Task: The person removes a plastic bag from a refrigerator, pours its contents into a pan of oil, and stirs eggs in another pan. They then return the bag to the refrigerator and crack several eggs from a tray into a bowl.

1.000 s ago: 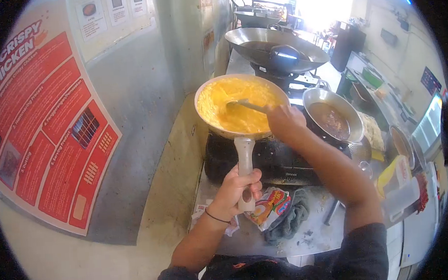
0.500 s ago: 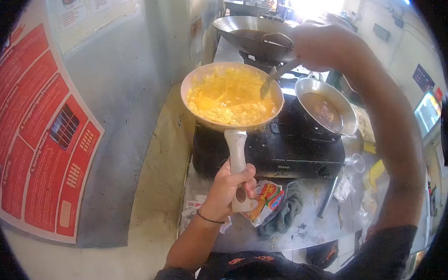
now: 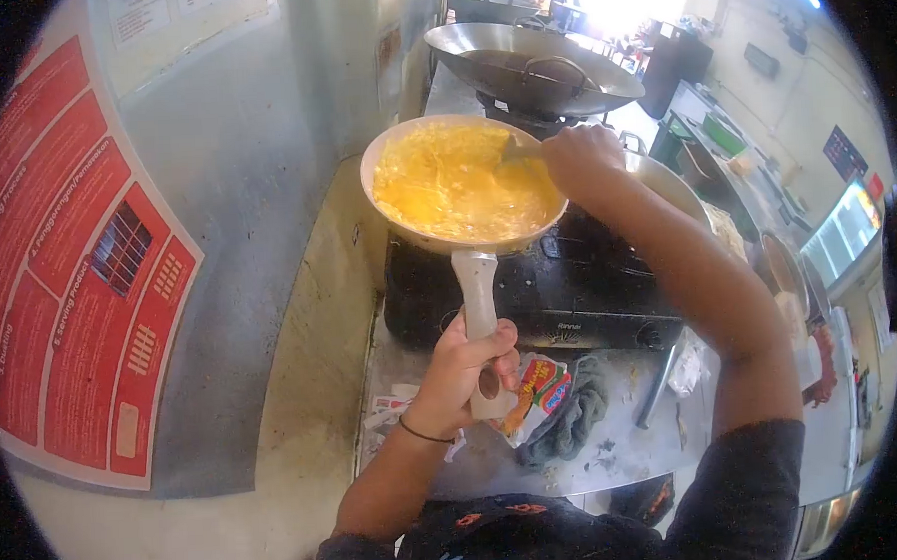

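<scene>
My left hand [image 3: 480, 367] is wrapped round the pale handle of a frying pan [image 3: 417, 236], raised over a black gas stove [image 3: 530, 301]. Yellow, egg-like food [image 3: 445, 195] covers the pan's inside, partly liquid and partly in shreds. Over the pan's right rim, my right hand [image 3: 585, 161] grips a grey spatula [image 3: 519, 151]. Its blade is blurred and reaches into the yellow food near the far right side. Behind my right forearm, a second pan [image 3: 676, 182] on the stove is mostly hidden.
A large wok [image 3: 561, 97] with dark liquid stands behind the stove. In front lie a colourful food packet [image 3: 541, 388] and a dark cloth [image 3: 573, 420]. A wall with a red poster [image 3: 79, 296] bounds the left. What looks like another person's hand [image 3: 823, 364] is at far right.
My right hand has come down and left, from in front of the wok to the pan's rim, moving the spatula with it. The food looks more mixed. My left hand stays on the handle.
</scene>
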The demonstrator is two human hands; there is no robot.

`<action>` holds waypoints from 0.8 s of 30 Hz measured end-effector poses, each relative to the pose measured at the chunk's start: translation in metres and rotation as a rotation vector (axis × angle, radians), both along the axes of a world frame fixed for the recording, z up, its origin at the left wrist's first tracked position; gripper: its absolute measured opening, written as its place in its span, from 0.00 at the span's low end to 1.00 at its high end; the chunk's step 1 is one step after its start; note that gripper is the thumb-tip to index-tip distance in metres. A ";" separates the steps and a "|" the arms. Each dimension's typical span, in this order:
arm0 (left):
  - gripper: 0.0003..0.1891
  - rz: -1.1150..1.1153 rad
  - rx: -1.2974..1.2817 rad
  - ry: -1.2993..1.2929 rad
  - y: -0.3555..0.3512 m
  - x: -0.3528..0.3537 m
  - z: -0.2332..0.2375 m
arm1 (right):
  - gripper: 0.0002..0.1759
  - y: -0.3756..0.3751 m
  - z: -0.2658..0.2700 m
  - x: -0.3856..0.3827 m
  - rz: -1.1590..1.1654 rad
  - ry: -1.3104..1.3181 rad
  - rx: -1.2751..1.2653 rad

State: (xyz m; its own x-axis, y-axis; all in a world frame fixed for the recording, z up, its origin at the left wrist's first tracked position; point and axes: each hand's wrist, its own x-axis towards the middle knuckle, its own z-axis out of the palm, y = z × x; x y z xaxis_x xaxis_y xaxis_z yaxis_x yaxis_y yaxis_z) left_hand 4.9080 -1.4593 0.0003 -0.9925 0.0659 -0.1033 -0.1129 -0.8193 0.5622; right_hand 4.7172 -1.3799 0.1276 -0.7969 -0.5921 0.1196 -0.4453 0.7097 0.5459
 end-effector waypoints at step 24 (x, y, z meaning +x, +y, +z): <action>0.15 -0.019 -0.119 -0.011 -0.001 -0.001 -0.001 | 0.08 -0.004 0.021 0.009 0.075 0.121 0.019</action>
